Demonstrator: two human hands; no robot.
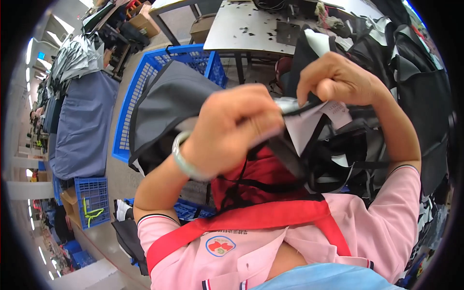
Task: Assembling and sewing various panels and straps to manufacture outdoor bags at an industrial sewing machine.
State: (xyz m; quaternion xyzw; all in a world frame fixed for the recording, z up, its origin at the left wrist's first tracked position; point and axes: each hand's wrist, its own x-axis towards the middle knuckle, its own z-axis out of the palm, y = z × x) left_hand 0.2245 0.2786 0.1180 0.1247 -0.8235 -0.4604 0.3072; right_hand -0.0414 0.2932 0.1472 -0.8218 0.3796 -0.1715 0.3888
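Nearest the camera lay the person's own chest in a pink shirt point(386, 217), crossed by a red strap point(251, 217) and bearing a round badge point(220, 245), with a strip of light blue cloth point(328, 280) at the lower edge. Just above it the left hand point(232, 130) was raised in front of the body, its fingers point(261, 113) curled tight into a fist around a black strip of fabric point(287, 157) that ran down and to the right from the fist; a pale bangle point(182, 157) sat on that wrist. The right hand point(338, 79) was held a little higher and to the right, its fingers point(309, 89) pinched together on the edge of a white and grey fabric piece point(302, 123) that stretched between the two hands. Under the hands hung a red cloth point(263, 176) and a tangle of black straps and dark fabric point(338, 159). Behind the left hand a dark grey garment point(169, 101) draped over the rim of a blue plastic crate point(145, 72). Farther back stood a grey surface point(241, 29) scattered with small dark scraps, and to the left a long bench covered with blue-grey cloth point(82, 125), with a smaller blue crate point(94, 198) on the floor nearby
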